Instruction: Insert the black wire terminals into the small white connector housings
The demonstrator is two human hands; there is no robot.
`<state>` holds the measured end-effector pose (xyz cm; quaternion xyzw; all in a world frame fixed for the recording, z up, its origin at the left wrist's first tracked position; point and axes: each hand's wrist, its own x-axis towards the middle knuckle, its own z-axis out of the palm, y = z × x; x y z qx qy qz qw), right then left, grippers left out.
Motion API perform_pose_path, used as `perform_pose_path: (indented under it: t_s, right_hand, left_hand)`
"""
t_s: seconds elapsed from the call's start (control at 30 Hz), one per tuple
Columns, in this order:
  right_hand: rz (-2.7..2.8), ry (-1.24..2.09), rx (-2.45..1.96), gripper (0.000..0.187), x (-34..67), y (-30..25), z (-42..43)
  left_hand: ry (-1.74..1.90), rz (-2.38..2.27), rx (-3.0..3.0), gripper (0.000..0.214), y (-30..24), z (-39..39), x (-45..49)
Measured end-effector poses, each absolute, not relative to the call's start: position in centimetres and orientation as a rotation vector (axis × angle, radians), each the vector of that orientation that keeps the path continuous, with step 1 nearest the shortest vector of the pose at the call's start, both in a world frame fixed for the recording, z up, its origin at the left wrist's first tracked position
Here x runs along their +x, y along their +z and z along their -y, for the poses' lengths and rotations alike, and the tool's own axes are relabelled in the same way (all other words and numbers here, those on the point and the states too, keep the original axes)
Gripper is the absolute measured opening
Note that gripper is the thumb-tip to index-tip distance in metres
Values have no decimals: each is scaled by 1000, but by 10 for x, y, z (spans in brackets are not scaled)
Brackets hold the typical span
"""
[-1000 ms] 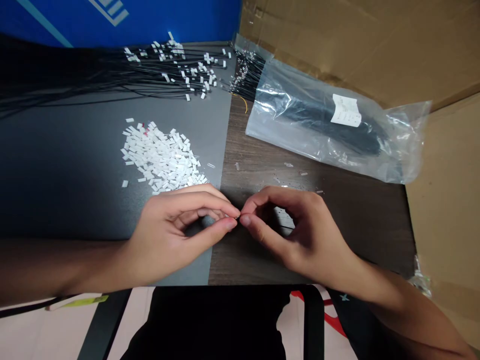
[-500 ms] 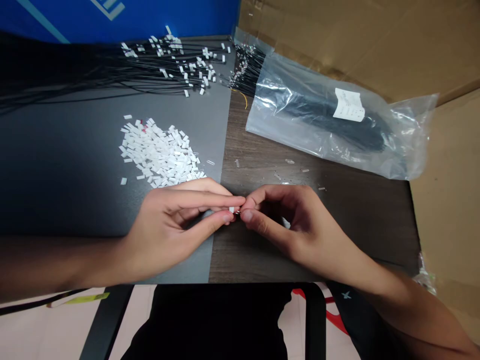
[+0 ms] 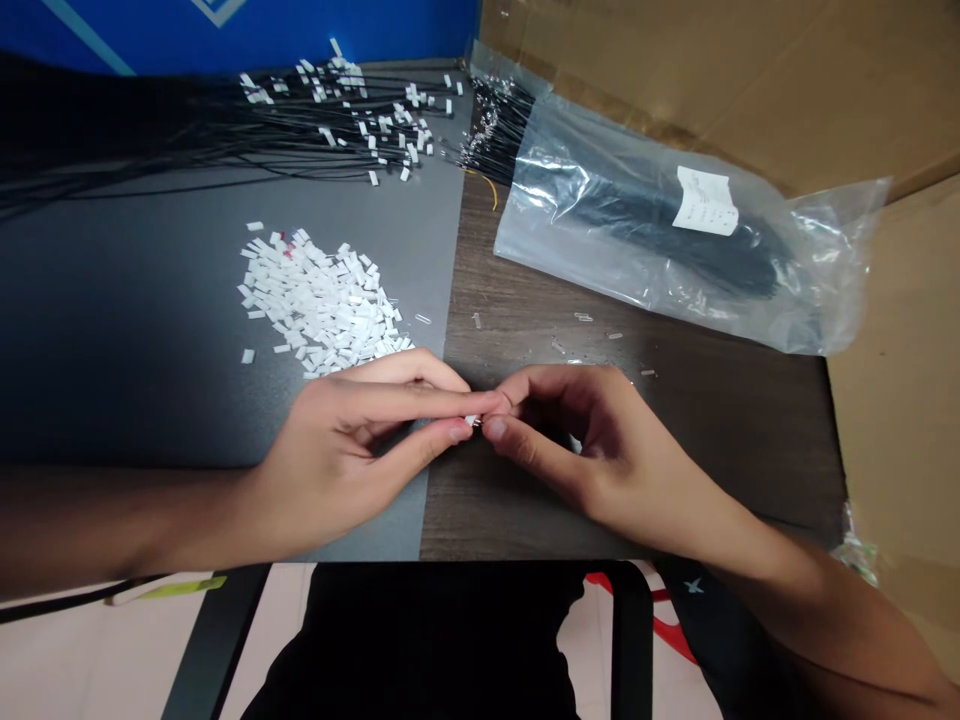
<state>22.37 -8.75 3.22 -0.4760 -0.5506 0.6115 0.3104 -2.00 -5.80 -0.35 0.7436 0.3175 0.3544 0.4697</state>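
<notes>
Dark wood and grey surfacing divide the desk (image 3: 510, 520), with cardboard (image 3: 675, 60) behind its right side. Step in hand, as judged: fingertip alignment of the small white piece (image 3: 470, 420) with the thin metal ends (image 3: 478, 423). Next move appears to call for both hands steady and the ends kept in line. Position of the white piece: between the hands, above the desk, left of the metal ends. Left hand (image 3: 345, 410): thumb and fingers pinch the piece; index finger extends straight across to the right fingertips. Right hand (image 3: 622, 450): index finger curled, thumb angled toward it, tips near the metal ends; whether they grip cannot be told. Both forearms converge from the sides. White pile (image 3: 322, 305) lies beyond the left hand.
</notes>
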Motion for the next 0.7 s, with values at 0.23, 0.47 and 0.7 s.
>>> perform_pose_path:
  t_s: [0.23, 0.47, 0.7]
  right_hand:
    - [1452, 1653, -1248, 20, 224, 32, 87]
    - [1500, 1622, -1261, 18, 226, 34, 87]
    - [1515, 1623, -1230, 19, 227, 33, 86]
  left_hand:
    - [901, -702, 1787, 41, -7, 59, -20]
    - [898, -703, 1818, 41, -7, 59, -17]
    - [889, -704, 1847, 39, -9, 59, -19]
